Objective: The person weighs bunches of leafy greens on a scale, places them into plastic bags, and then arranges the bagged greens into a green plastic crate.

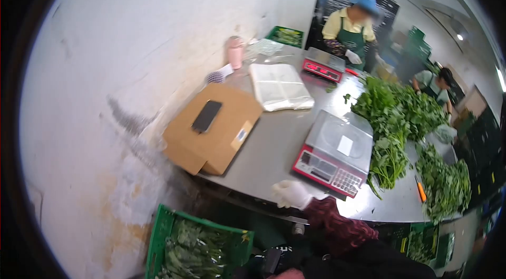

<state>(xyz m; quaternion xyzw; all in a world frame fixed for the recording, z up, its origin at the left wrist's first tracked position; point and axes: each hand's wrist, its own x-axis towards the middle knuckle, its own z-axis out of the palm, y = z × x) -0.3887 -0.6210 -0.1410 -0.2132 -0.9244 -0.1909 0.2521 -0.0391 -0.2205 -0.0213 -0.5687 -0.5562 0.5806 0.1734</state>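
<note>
My right hand, in a white glove with a patterned maroon sleeve, is over the near table edge. Its fingers are loosely bent and a little apart, with nothing visible in them. Just beyond it stands a red and grey scale with a white label on its plate. A large heap of leafy greens lies to the right of the scale. To the left is a cardboard box with a dark phone on top. My left hand does not show; only a bit of reddish sleeve appears at the bottom edge.
Clear bags, a pink bottle and a second scale are farther back. An orange-handled knife lies beside more greens. A green crate is below left. Two people stand beyond.
</note>
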